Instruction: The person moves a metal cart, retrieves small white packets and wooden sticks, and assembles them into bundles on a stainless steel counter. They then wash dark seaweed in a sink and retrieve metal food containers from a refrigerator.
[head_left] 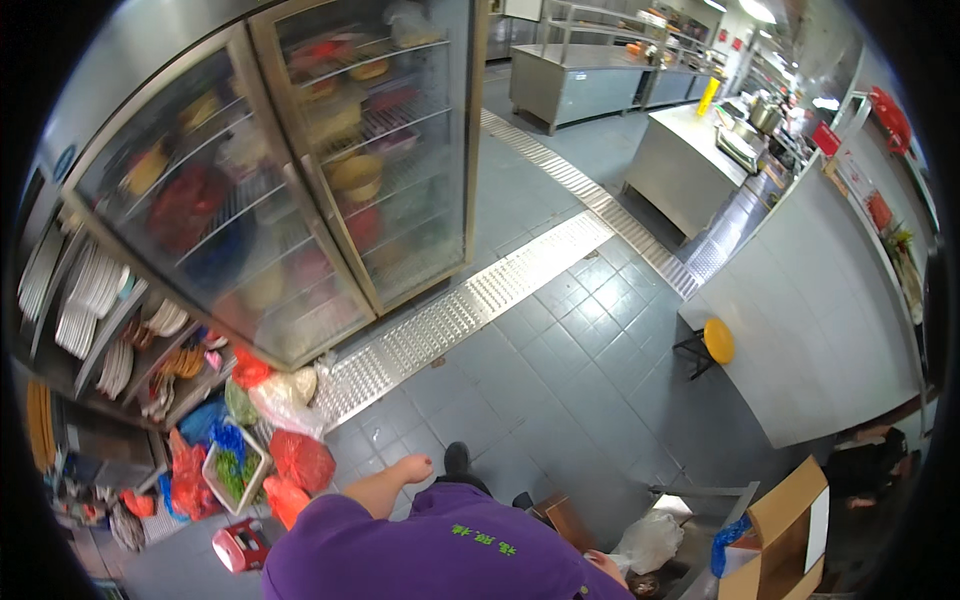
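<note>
My left hand [414, 468] hangs in front of me above the tiled floor, its fingers curled in. Nothing shows in it. My right hand [606, 569] is low at my right side, partly hidden by my purple shirt [400, 545]. Close beside it is a crumpled whitish plastic bag [652, 541]; whether the fingers touch the bag I cannot tell. Left of my body sit red plastic bags [303, 460] and a pale crate [262, 470] with leafy greens [236, 474] and a blue bag [228, 436].
A tall glass-door refrigerator [470, 130] stands front left, with shelves of stacked plates [95, 285] beside it. Metal drain grating [450, 325] crosses the floor. A yellow-topped stool [718, 341] stands by a white partition [810, 320]. An open cardboard box [785, 515] is at right.
</note>
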